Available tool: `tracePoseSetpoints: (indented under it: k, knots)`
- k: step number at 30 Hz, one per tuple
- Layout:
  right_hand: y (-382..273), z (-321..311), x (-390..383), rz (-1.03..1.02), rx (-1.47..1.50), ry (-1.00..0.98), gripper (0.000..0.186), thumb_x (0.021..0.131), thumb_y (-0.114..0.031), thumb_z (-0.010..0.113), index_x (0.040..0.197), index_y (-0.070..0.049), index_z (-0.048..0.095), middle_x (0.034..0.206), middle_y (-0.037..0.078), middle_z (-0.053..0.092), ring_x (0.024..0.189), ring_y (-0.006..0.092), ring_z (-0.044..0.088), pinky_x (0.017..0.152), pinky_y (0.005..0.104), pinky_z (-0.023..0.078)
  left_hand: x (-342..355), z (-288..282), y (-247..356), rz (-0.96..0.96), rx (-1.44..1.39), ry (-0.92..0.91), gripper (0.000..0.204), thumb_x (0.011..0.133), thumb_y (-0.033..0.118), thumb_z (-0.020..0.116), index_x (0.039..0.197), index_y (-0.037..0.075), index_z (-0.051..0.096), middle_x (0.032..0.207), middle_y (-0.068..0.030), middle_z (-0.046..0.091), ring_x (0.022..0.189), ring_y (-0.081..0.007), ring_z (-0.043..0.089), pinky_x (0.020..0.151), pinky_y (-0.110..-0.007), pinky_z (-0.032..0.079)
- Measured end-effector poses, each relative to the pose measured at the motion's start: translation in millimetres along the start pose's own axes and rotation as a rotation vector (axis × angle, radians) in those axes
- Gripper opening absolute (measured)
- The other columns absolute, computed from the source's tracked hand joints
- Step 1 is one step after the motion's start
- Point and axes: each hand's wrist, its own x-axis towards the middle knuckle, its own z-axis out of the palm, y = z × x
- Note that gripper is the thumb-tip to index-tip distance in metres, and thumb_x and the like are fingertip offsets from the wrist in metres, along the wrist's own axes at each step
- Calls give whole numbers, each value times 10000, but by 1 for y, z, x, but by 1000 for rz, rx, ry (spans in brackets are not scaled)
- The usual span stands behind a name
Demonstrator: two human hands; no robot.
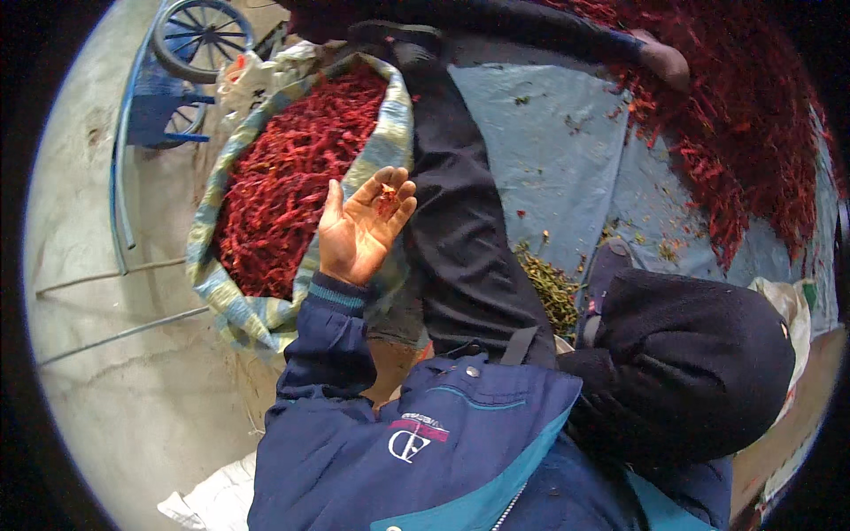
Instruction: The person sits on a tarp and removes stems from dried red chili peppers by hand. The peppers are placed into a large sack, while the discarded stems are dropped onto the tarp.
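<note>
An open sack (209,270) with a checked blue and yellow wall stands left of the outstretched leg (460,199), filled with dried red peppers (297,164). A white bag (252,84) sits behind the sack, and a blue cart (159,113) with a spoked wheel (202,40) stands at upper left. A blue sheet (540,124) covers the floor on the right and carries a large pile (753,133) of red peppers and a small heap of green stems (551,290). A co-worker's dark-clad limb (540,31) crosses the top and ends at the pile; whether its bare end is a hand or a foot cannot be told. The outstretched leg separates the sack from the sheet; the bent knee (699,363) hides part of the sheet. The pepper piece (387,201) lies on the fingers of the left hand (363,226), beside the sack's right edge in view. Its long axis runs roughly along the fingers, the pale end toward the fingertips and the red part toward the palm. The left forearm rises from below; the palm faces up, fingers slightly curled and a little apart, thumb held clear, supporting the piece without a closed grip. The right hand is out of view, so its finger state cannot be told.
</note>
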Motion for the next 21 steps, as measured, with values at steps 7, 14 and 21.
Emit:
tracePoseSetpoints:
  k: [7, 14, 21]
  knots:
    - [-2, -15, -16, 49, -19, 30, 431, 861, -151, 692, 1267, -52, 588, 1337, 155, 567, 1291, 363, 506, 1081, 449, 430, -37, -19, 115, 304, 626, 335, 734, 1071, 557, 213, 1237, -35, 615, 1198, -152, 666, 1090, -272, 632, 1020, -410, 492]
    - [7, -28, -25, 83, -46, -1, 423, 862, -146, 690, 1264, -59, 591, 1334, 144, 571, 1283, 354, 512, 1073, 444, 436, -75, -17, 144, 630, 1905, 757, 557, 1091, 433, 344, 1324, -16, 579, 1283, -179, 635, 1222, -310, 582, 1056, -380, 423]
    - [6, -28, -38, 173, 47, -34, 416, 863, -141, 687, 1261, -66, 594, 1330, 133, 575, 1276, 346, 519, 1065, 440, 441, -11, 23, 8, 666, 2110, 36, 270, 1003, 187, 553, 1161, 1, 669, 1207, -164, 671, 1164, -305, 621, 1045, -393, 451]
